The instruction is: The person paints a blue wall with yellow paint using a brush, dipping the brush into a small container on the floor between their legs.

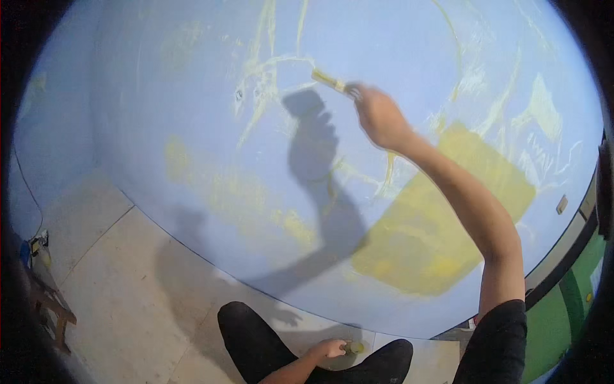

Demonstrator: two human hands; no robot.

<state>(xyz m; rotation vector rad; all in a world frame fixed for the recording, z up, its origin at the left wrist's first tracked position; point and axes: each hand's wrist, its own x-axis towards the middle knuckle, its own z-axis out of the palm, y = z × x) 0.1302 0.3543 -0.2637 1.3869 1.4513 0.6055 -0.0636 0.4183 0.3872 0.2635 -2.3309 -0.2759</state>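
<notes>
My right hand (381, 115) is raised and grips a flat paintbrush (328, 80). The brush's yellow-stained bristles are at a pale blue wall (201, 101), near a thin yellow line; whether the tip touches cannot be told. Low in the picture, between my knees, my left hand (331, 348) holds a small container (355, 347) that looks yellow-green inside. A solid yellow painted patch (422, 240) lies behind my right forearm. Fainter yellow strokes and sketchy outlines spread over the wall, and my arm casts a dark shadow (314, 144) on it.
My bent knees (249, 331) are close to the foot of the wall, above a pale tiled floor (120, 288). A small wooden stool (55, 312) stands at far left, below a hanging cable (26, 182). A wall switch (561, 204) and a green surface (551, 326) are at right.
</notes>
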